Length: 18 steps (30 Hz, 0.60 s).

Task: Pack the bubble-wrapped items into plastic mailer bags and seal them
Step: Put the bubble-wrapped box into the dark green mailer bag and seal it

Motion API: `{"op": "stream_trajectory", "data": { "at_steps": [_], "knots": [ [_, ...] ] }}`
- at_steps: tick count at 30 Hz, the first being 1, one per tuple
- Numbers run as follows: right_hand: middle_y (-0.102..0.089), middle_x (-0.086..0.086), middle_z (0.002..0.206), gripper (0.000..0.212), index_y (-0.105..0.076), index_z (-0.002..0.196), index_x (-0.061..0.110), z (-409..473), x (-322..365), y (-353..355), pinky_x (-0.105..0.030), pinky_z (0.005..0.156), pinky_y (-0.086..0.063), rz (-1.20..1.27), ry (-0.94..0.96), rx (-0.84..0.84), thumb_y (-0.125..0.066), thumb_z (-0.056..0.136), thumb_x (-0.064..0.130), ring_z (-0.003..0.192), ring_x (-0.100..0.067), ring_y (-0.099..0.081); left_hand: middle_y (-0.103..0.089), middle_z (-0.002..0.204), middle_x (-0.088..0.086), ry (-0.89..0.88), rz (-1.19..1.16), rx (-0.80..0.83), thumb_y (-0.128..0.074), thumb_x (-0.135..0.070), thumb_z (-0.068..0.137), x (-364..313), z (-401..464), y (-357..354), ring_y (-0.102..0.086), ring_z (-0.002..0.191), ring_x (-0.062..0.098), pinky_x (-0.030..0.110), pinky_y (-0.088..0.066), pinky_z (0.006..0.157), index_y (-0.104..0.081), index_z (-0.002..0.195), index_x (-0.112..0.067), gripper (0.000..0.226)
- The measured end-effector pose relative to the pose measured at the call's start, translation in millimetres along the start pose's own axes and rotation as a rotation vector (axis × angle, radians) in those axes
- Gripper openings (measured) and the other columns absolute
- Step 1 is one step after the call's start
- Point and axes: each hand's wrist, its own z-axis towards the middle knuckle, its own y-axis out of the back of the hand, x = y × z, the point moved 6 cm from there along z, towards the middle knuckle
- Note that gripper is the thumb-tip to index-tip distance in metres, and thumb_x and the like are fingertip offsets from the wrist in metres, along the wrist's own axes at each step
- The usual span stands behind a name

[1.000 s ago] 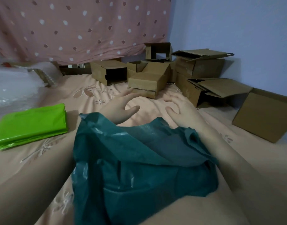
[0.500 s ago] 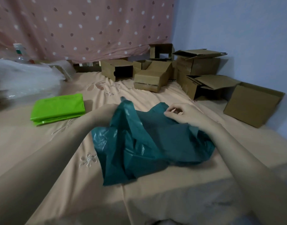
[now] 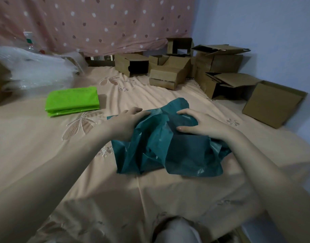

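Teal mailer bag (image 3: 170, 142) lies crumpled mid-bedsheet (image 3: 45, 146), bare sheet on its near and left sides. Green bag stack (image 3: 72, 100) well apart, far left; cardboard boxes (image 3: 168, 74) line the far edge. Left hand (image 3: 128, 122) grips the bag's left edge. Right hand (image 3: 201, 123) rests on top, fingers spread and relaxed, grasping nothing.
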Motion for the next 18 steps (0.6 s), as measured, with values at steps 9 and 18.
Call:
{"op": "stream_trajectory", "data": {
  "at_steps": [9,18],
  "knots": [
    [-0.046,-0.004,0.134,0.064,-0.043,0.135,0.026,32.6,-21.2,-11.8,-0.022,0.102,-0.033,0.004,0.056,-0.214,-0.073,0.079,0.027,0.124,-0.016,-0.045,-0.034,0.145,0.001,0.045,0.026,-0.183,-0.04,-0.009,0.085,5.3,15.2,4.9,-0.032,0.131,0.026,0.045,-0.036,0.101,-0.038,0.139,-0.029,0.058],
    [-0.049,-0.005,0.138,0.061,-0.042,0.14,0.023,94.5,-36.3,-20.8,-0.035,0.111,-0.035,0.033,0.123,-0.333,-0.066,0.084,0.018,0.13,-0.019,-0.044,-0.044,0.127,0.01,0.086,0.063,-0.379,-0.049,-0.013,0.09,27.5,57.2,9.8,-0.044,0.117,0.028,0.026,-0.023,0.085,-0.051,0.13,-0.019,0.041]
  ]
}}
